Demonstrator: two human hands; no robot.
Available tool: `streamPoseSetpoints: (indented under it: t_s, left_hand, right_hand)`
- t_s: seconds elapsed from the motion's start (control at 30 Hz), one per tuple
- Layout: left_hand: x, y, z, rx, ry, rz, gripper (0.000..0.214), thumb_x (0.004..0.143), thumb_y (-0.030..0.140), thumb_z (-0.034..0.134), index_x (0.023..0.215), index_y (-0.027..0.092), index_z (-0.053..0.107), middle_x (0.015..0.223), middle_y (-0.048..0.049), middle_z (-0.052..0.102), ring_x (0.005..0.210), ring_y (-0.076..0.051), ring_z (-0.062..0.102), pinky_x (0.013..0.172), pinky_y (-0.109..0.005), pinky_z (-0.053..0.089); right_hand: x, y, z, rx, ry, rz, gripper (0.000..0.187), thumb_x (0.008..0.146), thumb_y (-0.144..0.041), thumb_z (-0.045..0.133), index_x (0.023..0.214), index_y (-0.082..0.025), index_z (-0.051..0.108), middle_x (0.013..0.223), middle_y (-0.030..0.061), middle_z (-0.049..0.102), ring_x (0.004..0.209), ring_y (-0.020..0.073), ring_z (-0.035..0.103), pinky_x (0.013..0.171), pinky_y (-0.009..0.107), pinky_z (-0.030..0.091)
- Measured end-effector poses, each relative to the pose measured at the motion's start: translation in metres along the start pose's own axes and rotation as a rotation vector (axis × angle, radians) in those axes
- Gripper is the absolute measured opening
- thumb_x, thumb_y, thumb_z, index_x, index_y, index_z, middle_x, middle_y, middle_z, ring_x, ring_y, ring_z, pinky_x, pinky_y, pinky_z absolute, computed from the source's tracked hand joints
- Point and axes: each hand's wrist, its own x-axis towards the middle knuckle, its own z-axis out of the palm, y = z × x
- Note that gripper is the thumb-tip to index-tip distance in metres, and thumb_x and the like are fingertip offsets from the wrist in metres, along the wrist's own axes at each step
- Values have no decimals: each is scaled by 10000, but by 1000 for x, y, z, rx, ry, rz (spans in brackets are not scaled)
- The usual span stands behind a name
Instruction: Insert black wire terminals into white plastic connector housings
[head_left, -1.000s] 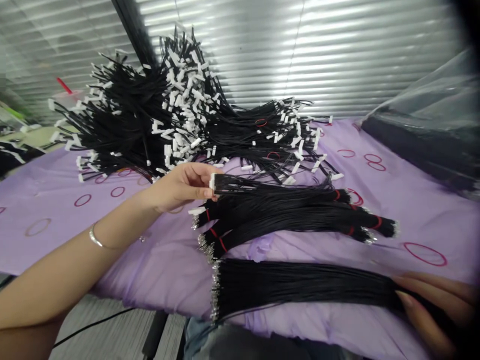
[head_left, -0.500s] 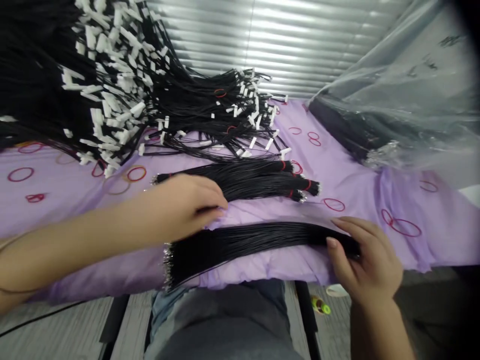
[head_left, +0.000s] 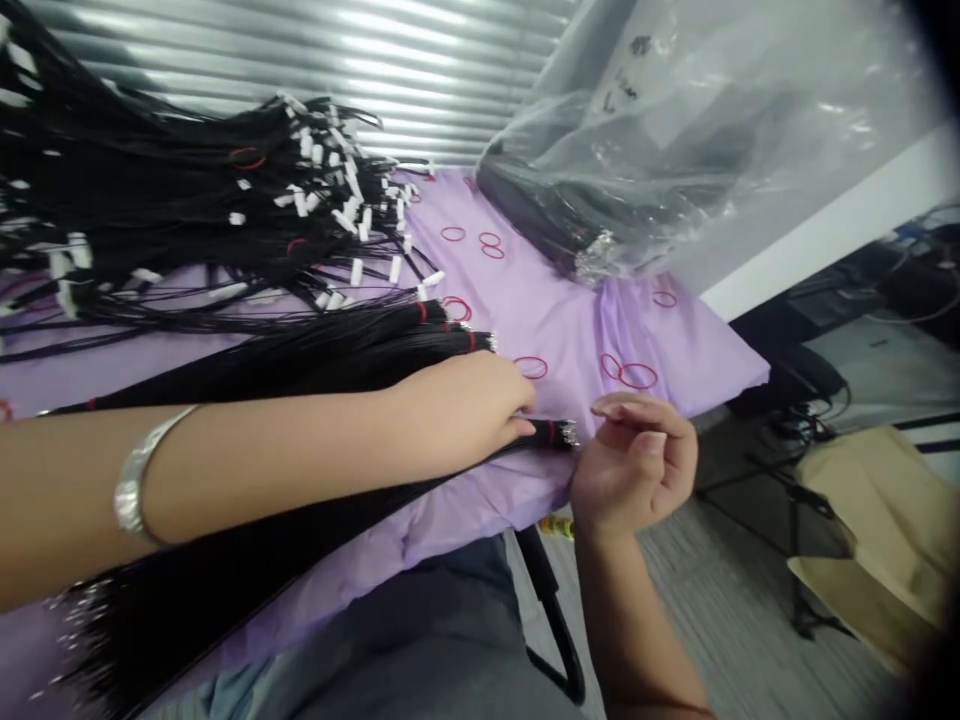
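My left hand (head_left: pixel 491 405) lies over a bundle of thin black cables (head_left: pixel 247 570) close to its right end, fingers curled down around it. A red rubber band (head_left: pixel 552 432) circles that end, and silvery terminals stick out past it. Just right of the terminals is my right hand (head_left: pixel 637 465), its fingers loosely bent, the thumb apart from them and nothing visible between. More black cable bundles (head_left: pixel 360 345) tied with red bands lie behind my left forearm, which hides part of both groups. At lower left, the near bundle fans out into many terminals (head_left: pixel 86 640).
Loose red rubber bands (head_left: pixel 628 373) are scattered on the purple cloth (head_left: pixel 517 290). Black cables with white connectors (head_left: pixel 330 165) are heaped at the back left. A clear plastic bag (head_left: pixel 645 150) with dark contents stands behind. A tan chair (head_left: pixel 870 510) is at right.
The view has swung to the right. My left hand has moved along the near bundle to its right end. My right hand has come off that end, where a red band now shows.
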Motion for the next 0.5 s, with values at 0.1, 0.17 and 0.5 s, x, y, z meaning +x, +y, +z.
streamPoseSetpoints:
  t_s: [0.1,0.17,0.5]
  left_hand:
    - [18,4,-3,120,-161,-84,105,870,200,691,850,163,787,822,-84,775,800,-259,698,687,-313,456]
    - [23,6,-5,164,-185,-117,110,860,218,708,816,169,797,792,-78,773,779,-260,690,671,-318,433]
    - [23,-1,0,285,-228,-80,211,870,191,561,718,178,706,715,-78,687,677,-247,621,666,-354,383]
  right_hand:
    - [1,0,-3,22,-9,30,129,903,-229,412,832,-221,519,709,7,483,665,164,545,601,316,467]
    - [1,0,-4,45,-19,37,129,905,-217,428,825,-218,529,704,3,498,660,156,549,598,311,469]
    - [5,-7,-15,85,-138,70,110,903,-201,480,824,-214,555,706,-1,548,665,148,592,593,325,518]
